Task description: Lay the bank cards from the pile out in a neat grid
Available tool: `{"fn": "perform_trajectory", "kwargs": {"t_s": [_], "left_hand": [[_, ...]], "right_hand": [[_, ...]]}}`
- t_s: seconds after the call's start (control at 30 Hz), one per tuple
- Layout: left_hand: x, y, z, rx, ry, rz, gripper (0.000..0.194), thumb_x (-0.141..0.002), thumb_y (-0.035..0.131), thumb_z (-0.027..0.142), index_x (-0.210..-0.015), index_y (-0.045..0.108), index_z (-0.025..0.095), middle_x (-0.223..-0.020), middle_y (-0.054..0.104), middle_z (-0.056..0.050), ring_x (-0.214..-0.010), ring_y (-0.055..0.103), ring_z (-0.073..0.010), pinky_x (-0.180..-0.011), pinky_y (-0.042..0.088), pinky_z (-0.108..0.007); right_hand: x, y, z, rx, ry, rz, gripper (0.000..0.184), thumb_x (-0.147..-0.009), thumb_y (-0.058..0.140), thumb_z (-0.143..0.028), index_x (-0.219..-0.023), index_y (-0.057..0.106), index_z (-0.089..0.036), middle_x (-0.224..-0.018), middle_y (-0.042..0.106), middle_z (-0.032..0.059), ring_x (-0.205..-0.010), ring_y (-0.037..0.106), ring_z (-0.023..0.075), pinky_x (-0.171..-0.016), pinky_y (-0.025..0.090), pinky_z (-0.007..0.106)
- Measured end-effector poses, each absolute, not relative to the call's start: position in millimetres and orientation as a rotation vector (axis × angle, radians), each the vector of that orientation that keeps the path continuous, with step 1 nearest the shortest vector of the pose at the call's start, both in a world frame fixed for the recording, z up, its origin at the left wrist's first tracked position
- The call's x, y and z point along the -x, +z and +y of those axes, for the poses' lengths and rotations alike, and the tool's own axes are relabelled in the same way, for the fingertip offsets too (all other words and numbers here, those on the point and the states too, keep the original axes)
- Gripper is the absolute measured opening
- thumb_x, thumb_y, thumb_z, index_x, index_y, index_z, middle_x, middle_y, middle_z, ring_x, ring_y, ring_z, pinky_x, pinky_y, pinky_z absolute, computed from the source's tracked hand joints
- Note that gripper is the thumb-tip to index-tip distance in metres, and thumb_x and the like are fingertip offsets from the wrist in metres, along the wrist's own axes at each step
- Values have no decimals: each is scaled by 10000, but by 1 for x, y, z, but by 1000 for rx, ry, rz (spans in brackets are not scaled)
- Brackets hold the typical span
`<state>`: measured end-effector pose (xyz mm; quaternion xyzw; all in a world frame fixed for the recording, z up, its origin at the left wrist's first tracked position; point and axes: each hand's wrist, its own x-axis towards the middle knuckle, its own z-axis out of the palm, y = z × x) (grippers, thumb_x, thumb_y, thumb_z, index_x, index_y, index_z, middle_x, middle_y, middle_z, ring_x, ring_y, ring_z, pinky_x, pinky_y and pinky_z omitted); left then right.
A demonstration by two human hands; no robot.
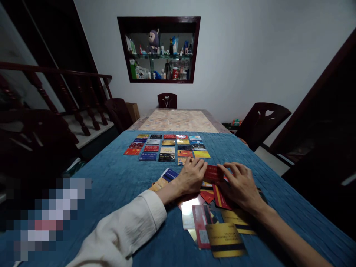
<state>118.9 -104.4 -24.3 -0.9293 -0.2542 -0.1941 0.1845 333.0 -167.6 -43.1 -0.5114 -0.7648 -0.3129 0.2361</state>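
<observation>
A dark red plastic card (213, 173) is held up between my two hands over a loose pile. My left hand (191, 177), in a white sleeve, pinches its left edge. The fingers of my right hand (241, 185) close on its right edge. Below and in front lie scattered cards, among them a gold card (227, 240) with a dark stripe and a pink-red card (201, 225). Blue and tan cards (169, 175) stick out beyond my left wrist. Farther off, several cards lie face up in rough columns, including a yellow card (201, 154) and a black card (167, 157).
A blue cloth (111, 200) covers the near table; its far part shows a patterned top (178, 120). Dark wooden chairs (264, 120) stand around it. A stair railing (55, 70) is at left, and a wall niche (162, 50) holds bottles and a plush toy.
</observation>
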Motion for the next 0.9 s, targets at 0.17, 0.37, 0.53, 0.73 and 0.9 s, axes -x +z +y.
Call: {"fn": "perform_trajectory", "kwargs": {"t_s": [0.17,0.37,0.53,0.73,0.9], "left_hand": [[-115,-21,-102,2678,-504,-735,366,-880,478,260,-1200,529,87,-1162,584,-178,-1054,497,-298,-896,398,-450],[-100,-12,-97,2733,-463,-806,376,-865,522,267,-1206,527,108,-1192,582,-170,-1093,505,-297,-906,415,-442],[-78,1,-95,2747,-434,-861,431,-840,577,264,-1236,510,105,-1234,567,-168,-1134,499,-301,-927,424,-435],[-51,10,-85,2742,-398,-1001,420,-809,630,232,-1204,524,141,-1228,561,-146,-1126,496,-289,-935,434,-426],[-28,16,-74,2723,-408,-1094,431,-786,654,186,-1196,526,147,-1222,553,-137,-1139,488,-287,-928,439,-427]], "right_hand": [[-332,-44,-166,1416,-813,-2126,413,-870,605,-333,-1248,620,-170,-1146,626,143,-1079,481,302,-881,387,421],[-323,-38,-155,1370,-667,-2202,427,-871,591,-330,-1261,590,-155,-1158,617,153,-1050,492,291,-813,414,400],[-310,-31,-137,1327,-532,-2269,451,-879,587,-359,-1298,564,-197,-1181,605,148,-1060,490,293,-797,424,397],[-286,-24,-112,1283,-464,-2326,506,-877,596,-408,-1325,546,-177,-1213,579,156,-1094,457,299,-814,419,395],[-261,-15,-87,1269,-365,-2380,518,-854,620,-359,-1329,534,-172,-1234,576,150,-1096,452,300,-838,422,402]]}}
